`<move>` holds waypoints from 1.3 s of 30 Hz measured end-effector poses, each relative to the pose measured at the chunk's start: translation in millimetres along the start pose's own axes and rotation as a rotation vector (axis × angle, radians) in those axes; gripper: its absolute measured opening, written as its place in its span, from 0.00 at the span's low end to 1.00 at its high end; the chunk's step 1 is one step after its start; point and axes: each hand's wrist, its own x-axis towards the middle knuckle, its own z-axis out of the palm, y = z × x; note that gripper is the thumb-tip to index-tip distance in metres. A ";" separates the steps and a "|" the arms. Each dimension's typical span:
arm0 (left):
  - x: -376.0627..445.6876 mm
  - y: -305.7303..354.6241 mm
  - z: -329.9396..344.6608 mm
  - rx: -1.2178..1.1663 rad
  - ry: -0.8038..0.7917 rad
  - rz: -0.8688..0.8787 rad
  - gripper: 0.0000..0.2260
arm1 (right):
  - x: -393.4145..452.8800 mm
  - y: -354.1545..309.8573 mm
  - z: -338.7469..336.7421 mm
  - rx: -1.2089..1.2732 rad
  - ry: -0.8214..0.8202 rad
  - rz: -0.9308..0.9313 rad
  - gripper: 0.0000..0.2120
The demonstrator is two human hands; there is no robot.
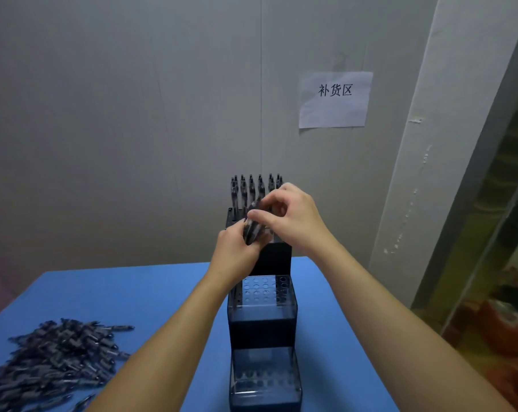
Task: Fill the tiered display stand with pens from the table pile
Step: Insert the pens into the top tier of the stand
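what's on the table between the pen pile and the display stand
Only the left forearm crosses above that stretch in the head view; the blue table between the pen pile and the display stand is otherwise bare.

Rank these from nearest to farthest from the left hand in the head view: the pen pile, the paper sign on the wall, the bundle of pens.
1. bundle of pens: gripped in the left hand.
2. pen pile: on the table, lower left.
3. paper sign: on the wall, upper right.

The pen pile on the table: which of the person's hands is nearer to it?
Left. The left hand holds a bunch of pens above and right of the pen pile; the right hand is farther right, by the stand.
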 end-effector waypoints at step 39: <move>14.7 -47.6 -57.0 -0.189 0.186 -0.149 0.18 | 60.3 -3.9 15.1 0.271 0.163 0.186 0.08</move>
